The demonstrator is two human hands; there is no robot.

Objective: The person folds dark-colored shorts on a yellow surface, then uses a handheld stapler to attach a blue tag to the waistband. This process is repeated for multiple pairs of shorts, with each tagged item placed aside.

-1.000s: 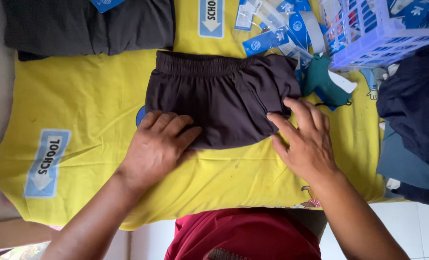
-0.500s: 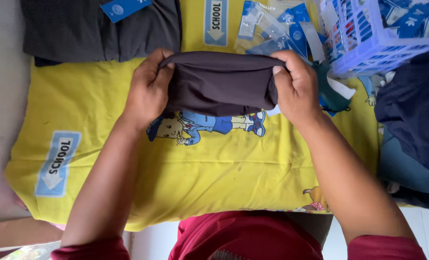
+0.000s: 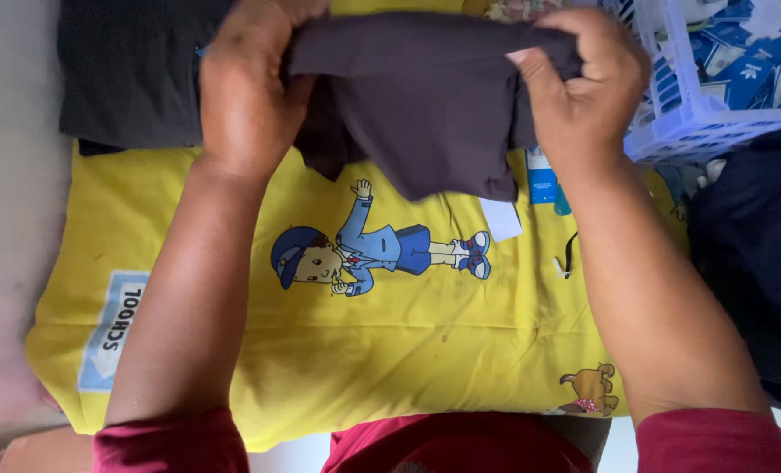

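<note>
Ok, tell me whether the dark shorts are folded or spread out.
Folded. The dark shorts are doubled into a compact bundle, gripped at each end by the left hand and right hand, lifted above the yellow cloth.

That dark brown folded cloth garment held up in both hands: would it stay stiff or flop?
The dark brown folded cloth garment probably flops: its lower edge sags between the left hand and right hand. Likely light, since fingertip pinches hold it up.

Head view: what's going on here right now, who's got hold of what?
A person holds a folded dark brown garment up off a yellow cartoon-print cloth, the left hand gripping its left end and the right hand its right end. A stack of dark folded clothes lies beyond the left hand. A blue-white plastic basket of packets sits by the right hand.
</note>
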